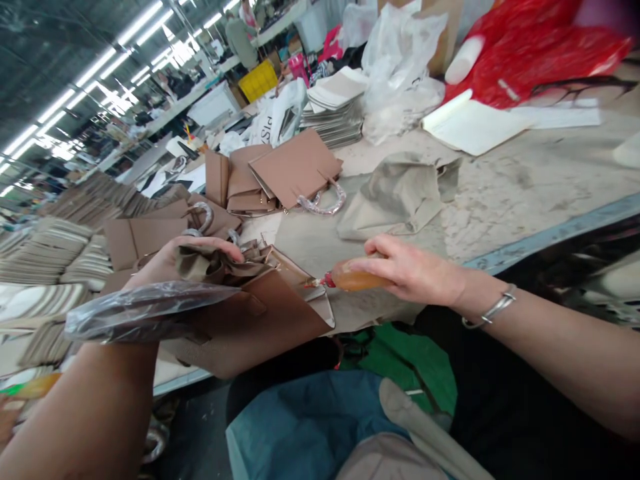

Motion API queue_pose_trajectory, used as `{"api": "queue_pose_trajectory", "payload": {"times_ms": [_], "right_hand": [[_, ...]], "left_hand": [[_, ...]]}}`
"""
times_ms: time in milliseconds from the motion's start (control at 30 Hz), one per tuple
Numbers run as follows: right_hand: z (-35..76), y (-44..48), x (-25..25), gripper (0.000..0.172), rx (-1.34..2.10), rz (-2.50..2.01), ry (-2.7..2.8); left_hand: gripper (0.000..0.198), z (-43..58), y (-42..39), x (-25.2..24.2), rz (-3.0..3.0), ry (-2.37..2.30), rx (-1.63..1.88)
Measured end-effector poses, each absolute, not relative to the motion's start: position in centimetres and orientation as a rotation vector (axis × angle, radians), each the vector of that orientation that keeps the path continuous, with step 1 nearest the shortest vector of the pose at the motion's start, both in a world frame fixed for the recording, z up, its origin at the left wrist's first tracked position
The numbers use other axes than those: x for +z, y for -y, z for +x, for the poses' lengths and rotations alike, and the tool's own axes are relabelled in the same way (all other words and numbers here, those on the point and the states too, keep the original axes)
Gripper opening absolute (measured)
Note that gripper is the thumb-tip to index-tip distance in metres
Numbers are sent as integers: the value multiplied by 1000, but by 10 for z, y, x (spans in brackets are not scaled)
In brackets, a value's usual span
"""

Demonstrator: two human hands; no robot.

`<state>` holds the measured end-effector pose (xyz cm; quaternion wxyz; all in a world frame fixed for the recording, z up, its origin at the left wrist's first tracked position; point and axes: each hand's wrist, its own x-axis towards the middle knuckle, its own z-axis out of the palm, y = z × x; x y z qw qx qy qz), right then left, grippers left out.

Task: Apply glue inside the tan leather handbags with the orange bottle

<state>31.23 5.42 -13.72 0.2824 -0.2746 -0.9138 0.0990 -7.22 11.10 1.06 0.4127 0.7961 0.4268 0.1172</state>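
Brown leather bag [250,320] sits at the near edge of the worktable [525,187], its paper stuffing [215,263] gripped by the left hand [170,260]. Right hand [405,270] closes around an amber glue bottle [350,277], red nozzle [327,281] at the bag's open flap.

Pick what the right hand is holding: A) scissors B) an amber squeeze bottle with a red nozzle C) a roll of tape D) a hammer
B: the right hand grips an amber squeeze bottle, its red nozzle aimed at the brown bag held by the left hand.
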Motion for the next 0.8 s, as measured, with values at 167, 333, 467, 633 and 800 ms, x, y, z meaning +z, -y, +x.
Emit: {"api": "queue_pose_trajectory", "payload": {"times_ms": [167,333,467,633,800], "right_hand": [[306,-63,-136,64,197,-734,2306],[304,-66,-132,64,118,-717,2171],[308,-65,-132,68,90,-688,2107],[310,-65,-133,66,94,-677,2132],[314,-68,-140,63,127,-711,2186]], "left_hand": [[41,-67,-107,12,1983,-1117,266],[44,-71,-110,11,1973,-1067,261],[40,-70,-111,11,1989,-1091,251],[38,-63,-111,13,2037,-1049,271],[41,-64,-112,13,2025,-1078,266]]}}
